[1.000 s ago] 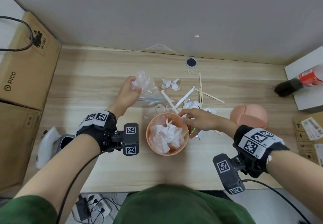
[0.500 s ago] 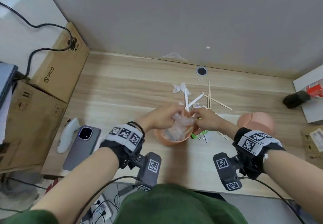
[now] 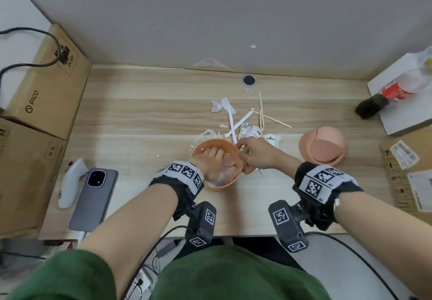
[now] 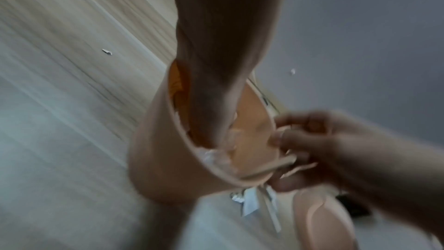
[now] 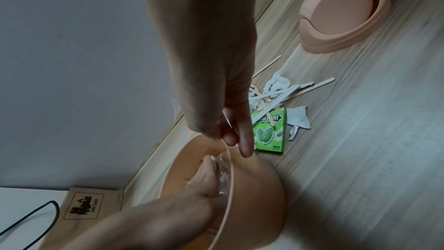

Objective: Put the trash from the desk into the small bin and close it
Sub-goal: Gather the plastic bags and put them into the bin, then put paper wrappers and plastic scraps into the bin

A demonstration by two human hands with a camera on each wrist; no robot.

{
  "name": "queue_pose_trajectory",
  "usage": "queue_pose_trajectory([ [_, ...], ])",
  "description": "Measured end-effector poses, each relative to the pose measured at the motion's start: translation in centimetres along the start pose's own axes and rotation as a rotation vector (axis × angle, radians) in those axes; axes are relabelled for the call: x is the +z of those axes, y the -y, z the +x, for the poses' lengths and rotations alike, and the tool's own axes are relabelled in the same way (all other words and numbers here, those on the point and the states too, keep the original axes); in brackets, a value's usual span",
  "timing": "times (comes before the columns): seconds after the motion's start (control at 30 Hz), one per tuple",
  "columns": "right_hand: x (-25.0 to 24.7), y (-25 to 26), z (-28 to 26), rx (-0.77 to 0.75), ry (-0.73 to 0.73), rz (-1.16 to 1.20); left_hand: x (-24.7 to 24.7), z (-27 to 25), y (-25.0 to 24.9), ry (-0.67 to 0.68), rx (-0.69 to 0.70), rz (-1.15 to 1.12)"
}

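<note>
Left hand (image 3: 214,159) is down inside the small bin (image 3: 230,184), apparently pressing crumpled plastic; its grip is hidden. Right hand (image 3: 253,154) pinches the bin's rim. Paper scraps (image 3: 230,118) lie beyond the bin, lid (image 3: 322,145) to its right.

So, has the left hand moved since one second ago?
Yes. The left hand has moved from the desk left of the paper scraps toward the person, and is now inside the small bin, pressing the plastic down.
</note>
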State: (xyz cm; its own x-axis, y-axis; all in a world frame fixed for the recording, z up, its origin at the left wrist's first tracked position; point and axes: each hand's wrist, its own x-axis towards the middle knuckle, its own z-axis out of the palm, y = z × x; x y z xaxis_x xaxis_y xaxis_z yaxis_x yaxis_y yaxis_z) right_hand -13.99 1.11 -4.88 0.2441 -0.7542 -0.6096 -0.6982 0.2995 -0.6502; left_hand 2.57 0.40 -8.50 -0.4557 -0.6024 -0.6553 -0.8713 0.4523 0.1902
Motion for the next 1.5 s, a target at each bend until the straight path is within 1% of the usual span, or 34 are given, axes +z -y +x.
queue_pose_trajectory([
  [0.03, 0.0, -0.2, 0.0, 0.001, -0.007, 0.004, -0.5, -0.3, -0.1, 0.001, 0.004, -0.090],
  [0.07, 0.0, -0.3, 0.1, 0.001, -0.015, 0.007, -1.1, -0.4, 0.0, 0.037, 0.008, -0.143],
  [0.17, -0.1, -0.3, 0.1, -0.003, -0.041, 0.012, -3.5, -1.1, 0.5, 0.223, 0.024, -0.154],
  [0.23, -0.2, -0.2, 0.2, 0.002, -0.057, 0.049, -5.1, -2.0, 1.2, 0.241, 0.084, -0.170],
  [0.27, -0.3, -0.2, 0.2, 0.008, -0.058, 0.074, -5.5, -2.3, 1.8, 0.210, 0.141, -0.187],
  [0.33, -0.5, -0.2, 0.3, 0.016, -0.049, 0.085, -5.9, -2.9, 2.8, 0.044, 0.242, -0.197],
  [0.4, -0.5, -0.2, 0.3, 0.018, -0.043, 0.060, -5.9, -3.5, 3.3, -0.141, 0.270, -0.177],
  [0.47, -0.5, -0.2, 0.2, 0.017, -0.045, 0.040, -6.1, -4.2, 3.2, -0.279, 0.274, -0.127],
  [0.5, -0.5, -0.2, 0.1, 0.013, -0.045, 0.034, -6.3, -4.5, 2.8, -0.329, 0.284, -0.122],
  [0.53, -0.5, -0.2, 0.1, 0.011, -0.043, 0.028, -6.3, -4.6, 2.6, -0.350, 0.294, -0.153],
  [0.57, -0.5, -0.2, 0.0, 0.011, -0.041, 0.024, -6.4, -4.7, 2.2, -0.328, 0.286, -0.200],
  [0.6, -0.6, -0.2, 0.0, 0.012, -0.037, 0.017, -6.4, -4.4, 2.0, -0.267, 0.252, -0.237],
  [0.7, -0.5, -0.2, -0.1, 0.023, -0.027, 0.013, -5.4, -2.6, 1.4, 0.038, 0.051, -0.324],
  [0.73, -0.4, -0.2, -0.2, 0.023, -0.030, 0.013, -5.0, -1.9, 1.1, 0.111, 0.001, -0.365],
  [0.83, -0.2, -0.1, -0.4, 0.019, -0.049, 0.001, -4.8, -0.6, -0.3, 0.257, -0.094, -0.523],
  [0.93, 0.0, -0.1, -0.5, 0.019, -0.057, -0.014, -4.6, -0.3, -1.5, 0.305, -0.113, -0.582],
  [1.03, 0.0, 0.1, -0.6, 0.024, -0.064, -0.011, -4.7, -0.5, -1.8, 0.271, -0.092, -0.672],
  [1.1, -0.1, 0.2, -0.6, 0.029, -0.066, -0.008, -5.2, -0.9, -1.3, 0.303, -0.126, -0.776],
  [1.17, -0.3, 0.2, -0.6, 0.028, -0.067, -0.034, -5.8, -1.5, 0.0, 0.372, -0.169, -0.878],
  [1.23, -0.7, 0.2, -0.5, 0.026, -0.059, -0.050, -6.2, -1.6, 1.7, 0.412, -0.112, -0.955],
  [1.3, -1.0, 0.2, -0.5, 0.031, -0.035, -0.018, -6.7, -2.4, 3.5, 0.363, -0.013, -1.113],
  [1.33, -1.2, 0.3, -0.4, 0.035, -0.021, 0.007, -6.9, -3.0, 4.4, 0.296, 0.029, -1.202],
  [1.4, -1.4, 0.3, -0.5, 0.045, 0.004, 0.048, -6.5, -3.8, 6.7, 0.095, 0.073, -1.389],
  [1.43, -1.5, 0.3, -0.5, 0.050, 0.012, 0.061, -5.9, -4.1, 8.1, -0.025, 0.053, -1.485],
  [1.47, -1.5, 0.3, -0.5, 0.053, 0.019, 0.069, -4.9, -4.0, 9.7, -0.150, -0.014, -1.565],
  [1.5, -1.6, 0.2, -0.5, 0.056, 0.026, 0.075, -3.7, -3.9, 11.2, -0.271, -0.114, -1.623],
])
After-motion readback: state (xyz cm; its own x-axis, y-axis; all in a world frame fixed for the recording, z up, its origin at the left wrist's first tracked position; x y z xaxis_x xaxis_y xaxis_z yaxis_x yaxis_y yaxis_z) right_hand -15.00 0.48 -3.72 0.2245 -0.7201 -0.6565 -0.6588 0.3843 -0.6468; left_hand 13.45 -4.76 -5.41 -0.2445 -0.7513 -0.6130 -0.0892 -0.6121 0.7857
